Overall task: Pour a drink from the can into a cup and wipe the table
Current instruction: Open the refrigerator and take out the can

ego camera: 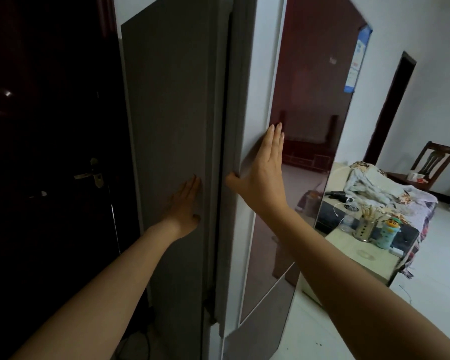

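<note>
While both hands lie flat with straight fingers, they hold nothing: fridge (172, 126), tall, matte grey side.
Left hand (185, 206) on side panel; right hand (260, 175) on glossy reddish door (304, 120); can, cup unseen.

No legible text, fridge sticker (358, 58) included.

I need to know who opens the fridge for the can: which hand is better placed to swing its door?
Right. The right hand lies on the fridge door, thumb hooked round its edge at the gap. The left hand only lies flat on the fridge's grey side panel.
</note>
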`<state>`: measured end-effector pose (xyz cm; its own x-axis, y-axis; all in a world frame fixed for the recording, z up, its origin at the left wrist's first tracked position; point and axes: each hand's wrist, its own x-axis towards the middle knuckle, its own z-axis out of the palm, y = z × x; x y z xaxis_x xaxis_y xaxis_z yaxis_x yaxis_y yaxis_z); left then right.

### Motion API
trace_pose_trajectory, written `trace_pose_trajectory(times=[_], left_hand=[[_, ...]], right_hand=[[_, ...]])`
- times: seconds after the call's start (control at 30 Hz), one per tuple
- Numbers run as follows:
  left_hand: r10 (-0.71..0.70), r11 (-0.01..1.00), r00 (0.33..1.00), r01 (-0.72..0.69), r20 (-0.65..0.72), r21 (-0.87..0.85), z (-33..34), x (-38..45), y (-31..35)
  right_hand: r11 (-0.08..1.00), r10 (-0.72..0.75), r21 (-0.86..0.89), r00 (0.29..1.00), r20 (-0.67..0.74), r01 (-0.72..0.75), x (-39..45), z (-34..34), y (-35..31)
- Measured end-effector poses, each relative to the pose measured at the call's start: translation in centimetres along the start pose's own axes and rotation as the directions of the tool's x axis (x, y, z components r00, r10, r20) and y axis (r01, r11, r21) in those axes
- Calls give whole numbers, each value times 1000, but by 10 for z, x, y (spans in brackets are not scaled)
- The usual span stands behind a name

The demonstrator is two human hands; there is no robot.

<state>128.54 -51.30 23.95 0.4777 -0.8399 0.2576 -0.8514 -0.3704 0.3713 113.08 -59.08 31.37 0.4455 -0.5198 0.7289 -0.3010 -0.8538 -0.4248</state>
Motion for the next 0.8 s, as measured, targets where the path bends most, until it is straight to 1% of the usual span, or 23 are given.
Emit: trace_pose_trajectory(times=[0.17, 0.23, 0.3, 0.4, 0.53, 0.7, 0.8], left_hand=[[0, 997, 1000, -2, -24, -78, 7, -12, 13], [26, 995, 997, -33, -68, -99, 12, -19, 21], [72, 991, 994, -80, -82, -111, 18, -27, 29], [152, 980, 988, -155, -34, -121, 30, -36, 37], [216, 961, 975, -204, 49, -186, 45, -46, 48], [352, 926, 927, -325, 130, -192, 71, -61, 72], [441, 881, 890, -406, 112, -244, 92, -72, 92]], right_hand=[[1000, -9, 13, 1000, -15, 9, -17, -24, 12], [1000, -3, 10, 999, -46, 3, -28, -30, 18], [1000, 7, 1, 996, -93, -7, -41, -34, 23], [1000, 18, -1, 982, -189, -19, -60, -42, 32], [1000, 1, -16, 952, -308, -6, -81, -58, 44], [999, 27, -28, 924, -381, -40, -103, -81, 57], [997, 31, -57, 913, -406, -59, -114, -96, 66]])
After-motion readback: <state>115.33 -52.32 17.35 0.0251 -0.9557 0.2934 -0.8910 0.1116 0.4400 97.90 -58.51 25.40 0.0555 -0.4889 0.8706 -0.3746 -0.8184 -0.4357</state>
